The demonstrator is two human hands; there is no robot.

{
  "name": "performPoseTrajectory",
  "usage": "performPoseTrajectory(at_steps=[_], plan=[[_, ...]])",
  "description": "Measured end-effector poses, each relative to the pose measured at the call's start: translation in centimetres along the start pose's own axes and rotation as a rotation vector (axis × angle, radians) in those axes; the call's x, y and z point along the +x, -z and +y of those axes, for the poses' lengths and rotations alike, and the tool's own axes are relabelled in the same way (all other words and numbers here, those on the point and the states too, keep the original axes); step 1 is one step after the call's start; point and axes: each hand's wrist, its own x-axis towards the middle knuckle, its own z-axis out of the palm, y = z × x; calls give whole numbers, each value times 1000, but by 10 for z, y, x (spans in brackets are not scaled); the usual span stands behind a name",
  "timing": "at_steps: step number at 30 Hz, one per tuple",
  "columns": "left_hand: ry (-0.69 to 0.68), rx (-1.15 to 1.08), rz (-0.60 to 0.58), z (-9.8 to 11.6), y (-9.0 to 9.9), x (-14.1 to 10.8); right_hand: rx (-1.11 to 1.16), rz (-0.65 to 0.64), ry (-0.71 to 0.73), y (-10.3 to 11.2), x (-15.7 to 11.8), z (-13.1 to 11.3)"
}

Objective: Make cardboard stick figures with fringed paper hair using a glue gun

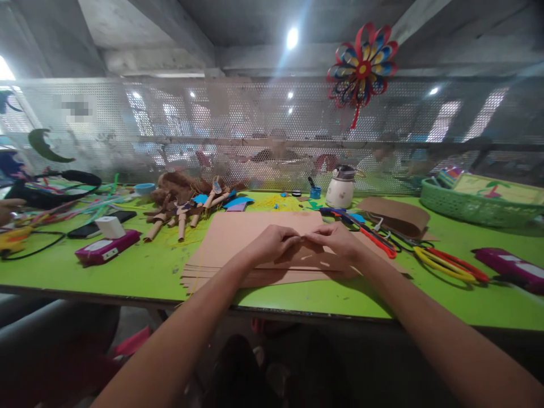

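Observation:
My left hand (278, 241) and my right hand (334, 237) meet fingertip to fingertip above a stack of brown kraft paper sheets (238, 232). Thumb and fingers are pinched on both hands. Whatever sits between the tips is too small to make out. The stack lies on the green table near its front edge, its layers slightly fanned at the left front corner. To the right of my right hand lie red-and-blue-handled scissors (385, 245) and a bent piece of brown card (395, 215).
Rolled brown paper figures (182, 218) lie back left, behind a purple power strip (108, 247). A white kettle-shaped jug (340, 187) stands behind the stack. Yellow-and-red-handled pliers (450, 265), another purple strip (510, 267) and a green basket (480, 209) are on the right.

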Motion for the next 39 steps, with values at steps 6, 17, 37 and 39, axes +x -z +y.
performPoseTrajectory(at_steps=[6,17,37,39], plan=[[-13,-10,0,-1,-3,-2,-49,-26,28,2,-3,-7],[24,-84,-171,-5,10,-2,-74,-26,114,10,0,6],[16,-84,-153,-7,12,-3,-34,-28,62,23,-1,0],[46,-117,-177,-8,13,-2,31,34,36,23,1,2]])
